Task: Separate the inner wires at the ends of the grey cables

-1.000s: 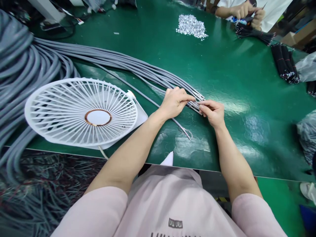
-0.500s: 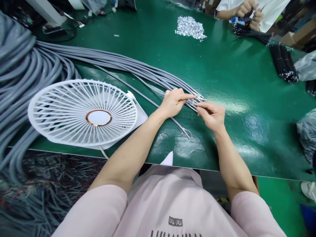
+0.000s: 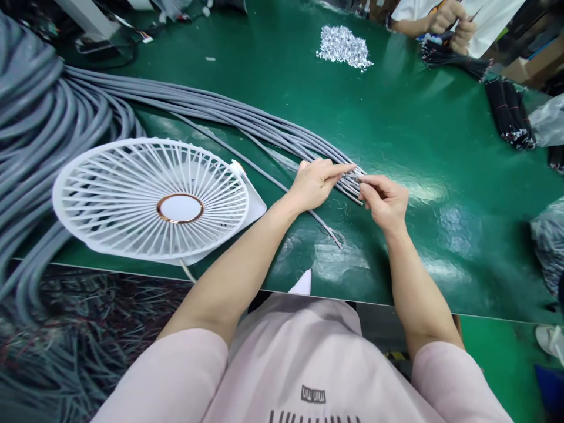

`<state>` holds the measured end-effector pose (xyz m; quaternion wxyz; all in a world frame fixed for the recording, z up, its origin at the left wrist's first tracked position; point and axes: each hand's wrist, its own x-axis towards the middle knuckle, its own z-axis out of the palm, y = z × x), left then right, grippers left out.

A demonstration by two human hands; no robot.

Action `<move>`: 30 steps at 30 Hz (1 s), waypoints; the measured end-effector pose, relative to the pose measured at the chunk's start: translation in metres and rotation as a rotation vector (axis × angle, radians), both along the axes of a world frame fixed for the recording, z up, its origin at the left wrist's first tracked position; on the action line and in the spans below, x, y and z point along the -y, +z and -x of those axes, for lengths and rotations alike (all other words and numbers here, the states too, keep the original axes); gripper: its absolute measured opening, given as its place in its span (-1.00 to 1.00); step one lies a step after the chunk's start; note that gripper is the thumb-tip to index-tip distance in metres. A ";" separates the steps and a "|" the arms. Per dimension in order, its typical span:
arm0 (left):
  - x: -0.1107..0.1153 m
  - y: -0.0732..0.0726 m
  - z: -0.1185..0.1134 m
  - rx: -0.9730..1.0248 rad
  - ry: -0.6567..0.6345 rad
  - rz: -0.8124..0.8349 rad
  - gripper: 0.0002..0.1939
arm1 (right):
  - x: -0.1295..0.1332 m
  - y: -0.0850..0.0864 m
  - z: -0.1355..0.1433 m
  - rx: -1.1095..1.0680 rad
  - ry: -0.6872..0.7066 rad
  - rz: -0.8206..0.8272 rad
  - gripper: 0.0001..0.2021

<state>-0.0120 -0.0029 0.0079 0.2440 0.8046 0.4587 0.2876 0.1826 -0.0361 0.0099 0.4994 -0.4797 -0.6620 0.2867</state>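
Note:
A bundle of long grey cables point(image 3: 259, 117) runs from the left across the green table, its ends under and between my hands. My left hand point(image 3: 318, 181) rests on the bundle near the ends, index finger stretched along it, the other fingers curled round cables. My right hand point(image 3: 385, 198) pinches a cable end between thumb and forefinger at the tips of the bundle. One separate grey cable point(image 3: 319, 218) passes beneath my left wrist and ends in bare thin wires nearer the table's front edge.
A white fan point(image 3: 180, 208) lies left of my left forearm. Coiled grey cables point(image 3: 30, 117) fill the far left. Silvery scraps point(image 3: 343, 47) are heaped at the back. Another person's hands point(image 3: 453, 23) work at the back right, near black wire bundles point(image 3: 509, 111).
My right hand has shifted slightly right, and my left index finger reaches a little further along the cable ends. The view has moved slightly.

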 end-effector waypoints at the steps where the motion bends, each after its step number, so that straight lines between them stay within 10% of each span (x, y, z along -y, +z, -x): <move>1: 0.000 0.000 0.000 -0.004 -0.003 0.003 -0.55 | -0.002 -0.001 -0.001 -0.005 -0.003 -0.001 -0.82; 30: 0.003 -0.003 0.002 -0.012 -0.062 0.019 -0.42 | -0.007 -0.006 0.004 -0.007 -0.052 0.040 -0.87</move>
